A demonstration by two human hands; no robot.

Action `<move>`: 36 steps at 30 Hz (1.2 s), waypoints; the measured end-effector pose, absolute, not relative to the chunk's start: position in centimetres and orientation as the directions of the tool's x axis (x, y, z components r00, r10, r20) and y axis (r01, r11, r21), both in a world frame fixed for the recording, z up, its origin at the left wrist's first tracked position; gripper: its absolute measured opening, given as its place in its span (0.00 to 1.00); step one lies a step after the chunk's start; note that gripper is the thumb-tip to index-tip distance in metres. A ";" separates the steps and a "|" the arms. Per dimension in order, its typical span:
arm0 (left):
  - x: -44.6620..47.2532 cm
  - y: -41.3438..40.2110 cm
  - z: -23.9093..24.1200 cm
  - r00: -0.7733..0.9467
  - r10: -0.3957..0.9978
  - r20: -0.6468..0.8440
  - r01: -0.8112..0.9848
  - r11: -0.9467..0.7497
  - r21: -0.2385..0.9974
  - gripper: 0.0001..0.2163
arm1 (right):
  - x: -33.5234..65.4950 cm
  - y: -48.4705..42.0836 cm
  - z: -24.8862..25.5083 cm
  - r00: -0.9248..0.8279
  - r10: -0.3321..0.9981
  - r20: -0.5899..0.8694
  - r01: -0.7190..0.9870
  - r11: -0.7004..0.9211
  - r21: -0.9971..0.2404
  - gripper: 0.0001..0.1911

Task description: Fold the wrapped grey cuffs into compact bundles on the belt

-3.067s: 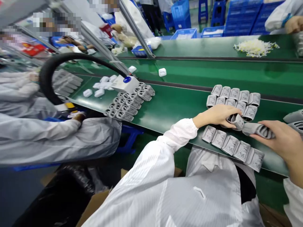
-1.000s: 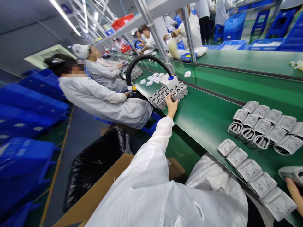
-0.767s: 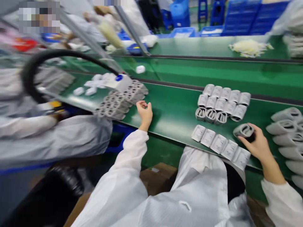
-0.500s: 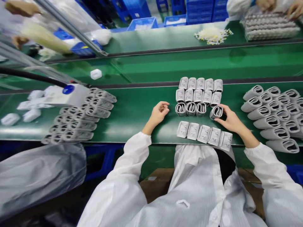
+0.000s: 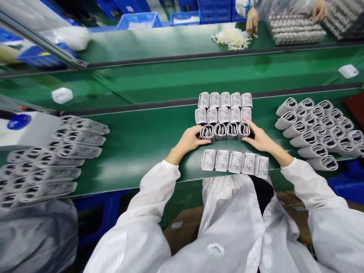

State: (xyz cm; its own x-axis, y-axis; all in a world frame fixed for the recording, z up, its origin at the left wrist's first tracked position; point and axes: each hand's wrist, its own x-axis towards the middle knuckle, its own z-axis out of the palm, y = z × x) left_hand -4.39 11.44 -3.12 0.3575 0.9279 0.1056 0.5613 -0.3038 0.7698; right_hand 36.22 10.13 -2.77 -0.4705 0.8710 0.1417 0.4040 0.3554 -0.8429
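A short row of rolled grey cuffs (image 5: 220,131) stands on the green work surface, spiral ends facing up. My left hand (image 5: 190,141) is closed against the row's left end, thumb in front and fingers behind. At the right end my right hand (image 5: 259,137) grips the last rolled cuff (image 5: 243,130) in the same way. Directly behind are two rows of cuffs with printed faces showing (image 5: 224,100), packed side by side. Nearer my body, a separate row of printed cuffs (image 5: 236,162) lies along the front edge.
More rolled cuffs are grouped at the right (image 5: 318,131) and at the left (image 5: 57,159), beside a white box with a blue disc (image 5: 19,122). White pieces (image 5: 62,95) sit on the recessed green strip. Across it, a co-worker's hand (image 5: 252,21) touches a pile of small white-and-yellow parts (image 5: 231,38).
My right hand has brought its rolled cuff left against the others, closing the gap. My left hand has moved right onto the row's left end. The view has shifted.
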 end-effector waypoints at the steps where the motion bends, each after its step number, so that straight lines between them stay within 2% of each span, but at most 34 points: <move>1: -4.0 11.7 -2.9 0.360 0.928 0.092 0.565 -0.295 0.771 0.21 | 36.3 10.1 -2.9 -0.452 0.881 0.140 0.391 0.337 -0.856 0.52; 4: -2.6 12.1 -2.0 0.362 0.932 0.019 0.600 -0.249 0.760 0.19 | 36.7 9.6 -3.3 -0.388 0.915 0.112 0.263 0.227 -0.938 0.55; 7: -1.3 12.1 -1.2 0.358 0.933 -0.025 0.664 -0.236 0.710 0.23 | 37.2 8.8 -3.7 -0.311 0.944 0.113 0.171 0.173 -0.970 0.50; 10: -0.8 11.8 -0.7 0.331 0.943 -0.014 0.698 -0.235 0.676 0.24 | 37.5 8.2 -3.5 -0.284 0.946 0.157 0.271 0.236 -0.933 0.46; 14: -1.7 11.3 -0.3 0.286 0.958 -0.005 0.718 -0.211 0.664 0.23 | 37.7 8.2 -3.1 -0.368 0.908 0.198 0.378 0.341 -0.861 0.49; 19: -2.5 11.1 -0.4 0.283 0.959 0.018 0.721 -0.225 0.656 0.22 | 38.5 8.7 -3.2 -0.273 0.921 0.279 0.396 0.371 -0.840 0.35; 21: -2.6 11.2 -0.7 0.283 0.959 0.033 0.716 -0.234 0.657 0.22 | 38.6 8.7 -2.9 -0.303 0.910 0.283 0.417 0.393 -0.820 0.38; 25: -2.9 11.3 -1.4 0.275 0.959 0.067 0.700 -0.248 0.669 0.24 | 38.0 8.4 -2.0 -0.438 0.866 0.242 0.453 0.445 -0.773 0.52; 30: -3.5 11.5 -2.0 0.276 0.956 0.097 0.681 -0.266 0.682 0.26 | 37.5 8.1 -1.8 -0.410 0.882 0.234 0.481 0.427 -0.766 0.49; 36: -3.6 11.7 -2.1 0.273 0.952 0.135 0.663 -0.288 0.691 0.31 | 37.8 8.2 -2.1 -0.389 0.894 0.224 0.506 0.410 -0.759 0.50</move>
State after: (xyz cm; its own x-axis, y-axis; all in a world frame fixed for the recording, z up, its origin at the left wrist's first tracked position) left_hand -3.63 11.74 -2.10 0.2731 0.9524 0.1354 0.6627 -0.2883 0.6912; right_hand 37.79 8.17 -2.05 -0.3886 0.8939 0.2236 0.5063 0.4099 -0.7587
